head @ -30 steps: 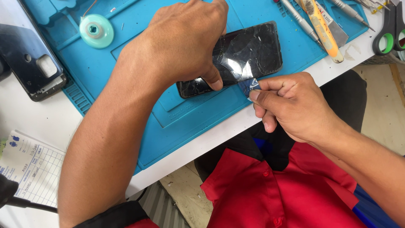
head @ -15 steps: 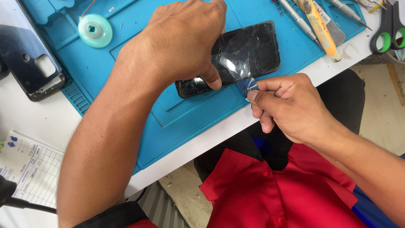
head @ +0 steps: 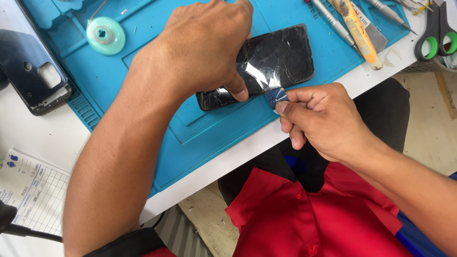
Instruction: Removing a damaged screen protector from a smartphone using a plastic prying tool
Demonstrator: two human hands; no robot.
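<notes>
Barely shifting since before, left hand point(head: 204, 47) is pressing the cracked black phone point(head: 266, 64) onto the blue mat point(head: 143, 95); right hand point(head: 323, 121), at the phone's five o'clock corner, is pinching a small blue pick point(head: 275, 97).

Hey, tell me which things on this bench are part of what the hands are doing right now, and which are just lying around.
In use:
left hand pressing down on the cracked phone
right hand pinching a small blue pick at the phone's edge
blue mat under the phone

Lying about:
dark phone shell
green spool
orange-handled tool
scissors
printed form
</notes>
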